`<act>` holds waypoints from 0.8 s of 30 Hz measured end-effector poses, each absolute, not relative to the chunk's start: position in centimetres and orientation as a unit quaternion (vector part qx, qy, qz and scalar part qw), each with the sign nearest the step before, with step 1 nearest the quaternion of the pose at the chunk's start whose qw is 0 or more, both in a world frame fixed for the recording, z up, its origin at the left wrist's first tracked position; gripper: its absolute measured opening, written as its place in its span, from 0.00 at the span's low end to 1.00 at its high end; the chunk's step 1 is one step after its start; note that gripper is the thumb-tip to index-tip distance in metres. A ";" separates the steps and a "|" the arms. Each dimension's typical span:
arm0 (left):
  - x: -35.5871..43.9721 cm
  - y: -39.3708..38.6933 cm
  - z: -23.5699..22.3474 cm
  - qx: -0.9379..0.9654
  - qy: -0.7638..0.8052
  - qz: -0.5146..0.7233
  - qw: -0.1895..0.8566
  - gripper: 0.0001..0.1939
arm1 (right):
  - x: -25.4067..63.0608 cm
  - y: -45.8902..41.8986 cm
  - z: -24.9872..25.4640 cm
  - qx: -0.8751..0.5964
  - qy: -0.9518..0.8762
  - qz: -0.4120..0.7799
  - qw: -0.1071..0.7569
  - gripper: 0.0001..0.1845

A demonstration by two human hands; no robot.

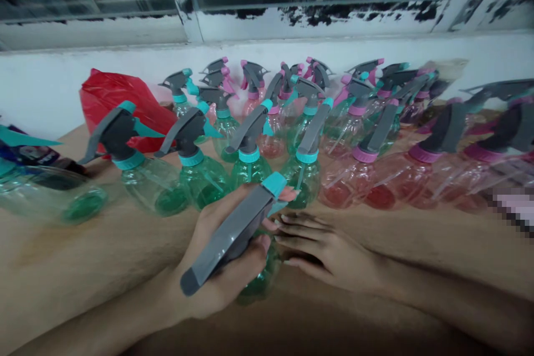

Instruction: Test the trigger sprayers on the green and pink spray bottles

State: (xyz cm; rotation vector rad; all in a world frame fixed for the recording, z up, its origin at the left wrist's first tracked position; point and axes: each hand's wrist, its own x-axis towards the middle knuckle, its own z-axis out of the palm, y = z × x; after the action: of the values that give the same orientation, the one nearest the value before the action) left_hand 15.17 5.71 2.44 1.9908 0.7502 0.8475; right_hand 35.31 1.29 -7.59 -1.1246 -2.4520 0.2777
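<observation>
A green spray bottle (236, 236) with a grey trigger head and a turquoise nozzle stands on the near part of the table. My left hand (223, 286) is wrapped round it just below the head, thumb on the near side. Much of the bottle's body is hidden behind that hand. To its right, my right hand (329, 245) lies low by the table with fingers stretched toward the bottle. Its fingertips are close to the bottle's side; whether they touch it I cannot tell. Just beyond, a green bottle (250, 167) with a turquoise collar stands in the front row.
Rows of spray bottles cross the table (137, 261), with pink-collared ones (367, 172) at the right. A red plastic bag (120, 100) sits back left. A dark labelled bottle (41, 156) and another sprayer bottle (50, 194) lie at the left. Behind is a white wall (37, 75) under windows.
</observation>
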 end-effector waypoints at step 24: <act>15.1 5.7 2.7 0.791 0.297 0.333 0.418 0.19 | 35.4 1.3 -7.6 -0.402 -0.881 0.111 0.224 0.22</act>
State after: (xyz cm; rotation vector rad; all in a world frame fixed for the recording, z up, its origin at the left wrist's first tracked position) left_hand 15.12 5.70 2.73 1.9858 0.7450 0.8356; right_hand 35.37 1.30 -7.61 -1.1095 -2.4321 0.3056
